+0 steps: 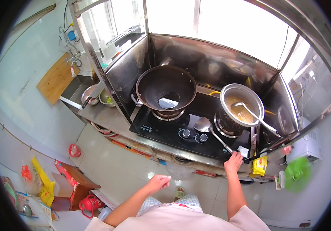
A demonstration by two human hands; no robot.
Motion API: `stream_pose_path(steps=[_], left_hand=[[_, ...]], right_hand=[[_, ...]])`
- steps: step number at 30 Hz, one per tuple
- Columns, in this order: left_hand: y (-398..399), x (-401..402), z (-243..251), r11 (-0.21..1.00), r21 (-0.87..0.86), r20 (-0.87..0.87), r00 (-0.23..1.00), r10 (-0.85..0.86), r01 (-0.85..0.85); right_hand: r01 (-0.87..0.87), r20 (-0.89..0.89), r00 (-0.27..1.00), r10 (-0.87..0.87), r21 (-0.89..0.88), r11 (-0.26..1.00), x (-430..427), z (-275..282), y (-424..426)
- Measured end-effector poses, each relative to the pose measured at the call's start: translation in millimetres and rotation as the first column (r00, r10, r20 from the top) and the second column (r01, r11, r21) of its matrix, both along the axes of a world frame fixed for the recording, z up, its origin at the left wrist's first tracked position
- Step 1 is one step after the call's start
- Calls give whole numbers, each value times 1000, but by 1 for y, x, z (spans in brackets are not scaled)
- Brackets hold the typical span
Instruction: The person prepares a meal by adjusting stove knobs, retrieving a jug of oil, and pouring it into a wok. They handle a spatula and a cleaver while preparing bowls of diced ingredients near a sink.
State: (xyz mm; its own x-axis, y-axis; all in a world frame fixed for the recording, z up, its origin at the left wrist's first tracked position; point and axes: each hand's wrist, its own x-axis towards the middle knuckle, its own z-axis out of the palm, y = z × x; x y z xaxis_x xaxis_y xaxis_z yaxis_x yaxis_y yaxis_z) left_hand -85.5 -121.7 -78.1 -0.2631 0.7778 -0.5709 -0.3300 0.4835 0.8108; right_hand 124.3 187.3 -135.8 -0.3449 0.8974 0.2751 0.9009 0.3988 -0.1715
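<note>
My right hand is at the front right edge of the black glass gas stove, with its fingers on the handle end of a metal wok spatula. The spatula's blade lies on the glass near two control knobs. My left hand is in front of my body, away from the stove, its fingers curled with nothing visible in them. A dark wok with a little liquid in its bottom sits over the left burner. Over the right burner, a metal pot holds yellowish food in liquid and a ladle. A folded white cloth or tissue lies beside my right hand.
Metal panels surround the stove. At left are a sink, two bowls, a cleaver and a wooden board. A yellow wipes packet and a green fan are at right. A red thermos stands lower left.
</note>
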Motion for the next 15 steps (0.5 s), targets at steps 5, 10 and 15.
stream_pose_path(steps=[5, 10, 15], left_hand=[[26, -29, 18, 958, -34, -106, 954, 279, -284], [37, -49, 19, 920, 54, -43, 920, 390, -388], [61, -34, 23, 964, 28, 17, 965, 263, -263]], right_hand=[[8, 9, 1000, -8, 17, 1000, 7, 2, 27], [-4, 92, 996, 7, -32, 999, 15, -9, 53], [-36, -12, 999, 34, -363, 931, 8, 34, 36]])
